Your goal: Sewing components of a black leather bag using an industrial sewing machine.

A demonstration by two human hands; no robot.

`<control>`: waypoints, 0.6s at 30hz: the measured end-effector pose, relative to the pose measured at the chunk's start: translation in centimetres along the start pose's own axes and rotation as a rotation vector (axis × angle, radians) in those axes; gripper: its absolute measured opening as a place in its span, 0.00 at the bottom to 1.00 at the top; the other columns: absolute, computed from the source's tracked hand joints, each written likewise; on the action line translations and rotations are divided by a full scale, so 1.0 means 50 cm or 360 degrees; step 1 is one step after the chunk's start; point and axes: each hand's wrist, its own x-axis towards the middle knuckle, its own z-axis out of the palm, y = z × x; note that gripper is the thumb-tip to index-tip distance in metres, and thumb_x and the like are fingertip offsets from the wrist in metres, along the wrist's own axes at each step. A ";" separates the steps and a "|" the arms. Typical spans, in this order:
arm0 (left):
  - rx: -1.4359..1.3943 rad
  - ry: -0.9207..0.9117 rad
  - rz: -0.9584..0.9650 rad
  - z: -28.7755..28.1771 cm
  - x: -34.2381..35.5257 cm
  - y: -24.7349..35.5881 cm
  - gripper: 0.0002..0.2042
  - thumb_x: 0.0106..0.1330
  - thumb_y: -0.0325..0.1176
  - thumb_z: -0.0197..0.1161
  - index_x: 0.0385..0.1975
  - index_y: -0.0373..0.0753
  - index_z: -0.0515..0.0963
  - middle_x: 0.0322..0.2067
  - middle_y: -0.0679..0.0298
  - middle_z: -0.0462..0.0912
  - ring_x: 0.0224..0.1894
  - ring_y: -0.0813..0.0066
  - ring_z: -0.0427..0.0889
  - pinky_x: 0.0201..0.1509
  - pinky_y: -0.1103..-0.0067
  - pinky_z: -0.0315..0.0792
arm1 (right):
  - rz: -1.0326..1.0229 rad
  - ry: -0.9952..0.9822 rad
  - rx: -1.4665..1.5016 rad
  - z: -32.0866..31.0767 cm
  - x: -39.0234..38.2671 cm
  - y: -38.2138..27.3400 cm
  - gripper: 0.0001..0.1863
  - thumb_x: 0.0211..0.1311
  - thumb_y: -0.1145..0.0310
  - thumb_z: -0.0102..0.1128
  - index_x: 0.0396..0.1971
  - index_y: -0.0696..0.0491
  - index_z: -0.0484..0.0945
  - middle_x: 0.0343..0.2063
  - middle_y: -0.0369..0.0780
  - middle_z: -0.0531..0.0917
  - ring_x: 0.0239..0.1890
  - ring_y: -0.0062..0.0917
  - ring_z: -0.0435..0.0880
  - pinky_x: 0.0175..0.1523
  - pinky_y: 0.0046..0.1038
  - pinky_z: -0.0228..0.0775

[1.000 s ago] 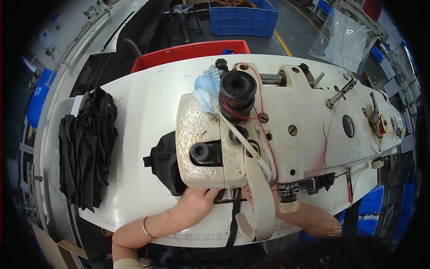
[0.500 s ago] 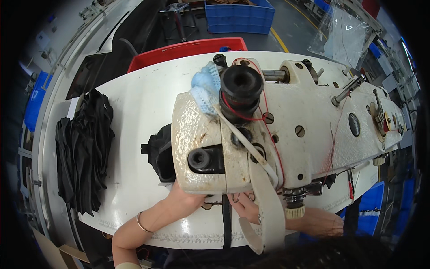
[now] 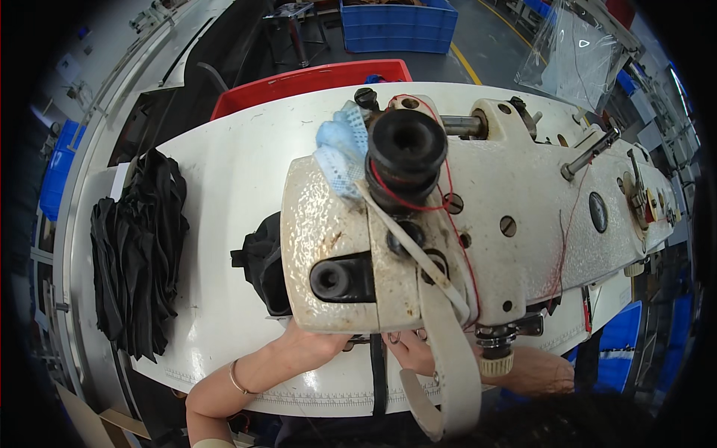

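A cream sewing machine head (image 3: 336,216) hides most of what lies under it. My left hand (image 3: 310,349) reaches in beneath its front edge, a thin bracelet (image 3: 237,378) on the wrist; the fingers are out of sight. From the right, my right hand (image 3: 411,352) comes in under the same edge, and its fingertips are covered too. Between the two hands a narrow black strip (image 3: 379,381) runs toward the table's near edge. A bunched black fabric piece (image 3: 265,261) shows left of the machine head, beyond my left hand. What either hand grips cannot be made out.
A stack of black fabric pieces (image 3: 140,254) lies on the white table (image 3: 220,194) at the left. Red thread (image 3: 461,261) runs along the machine, and a light curved guard (image 3: 455,366) hangs in front. A red bin (image 3: 314,81) stands behind the table, with a blue crate (image 3: 399,30) farther off.
The view has shifted slightly, so the machine head appears a little lower and larger. Both hands stay beneath it, in nearly the same place.
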 end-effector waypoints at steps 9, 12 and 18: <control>0.0306 0.0019 0.0134 0.014 -0.004 -0.007 0.20 0.35 0.23 0.60 0.35 0.33 0.78 0.34 0.55 0.78 0.37 0.58 0.78 0.44 0.64 0.72 | 0.0212 -0.0210 0.0577 -0.006 -0.005 0.000 0.32 0.58 0.65 0.57 0.60 0.59 0.57 0.56 0.44 0.69 0.60 0.28 0.66 0.64 0.33 0.56; 0.0323 -0.0005 0.0138 0.017 -0.006 -0.012 0.20 0.35 0.23 0.60 0.35 0.33 0.78 0.34 0.55 0.78 0.37 0.58 0.78 0.44 0.64 0.72 | 0.0105 -0.0151 0.0134 -0.007 0.001 -0.004 0.32 0.58 0.63 0.56 0.60 0.59 0.58 0.56 0.44 0.69 0.60 0.28 0.67 0.64 0.33 0.55; 0.0325 -0.0026 0.0108 0.022 -0.008 -0.007 0.21 0.35 0.23 0.61 0.36 0.32 0.78 0.35 0.55 0.78 0.38 0.58 0.79 0.45 0.66 0.73 | 0.0057 -0.0039 -0.0003 -0.019 0.013 -0.013 0.30 0.58 0.64 0.55 0.59 0.58 0.59 0.55 0.43 0.70 0.59 0.27 0.67 0.63 0.33 0.56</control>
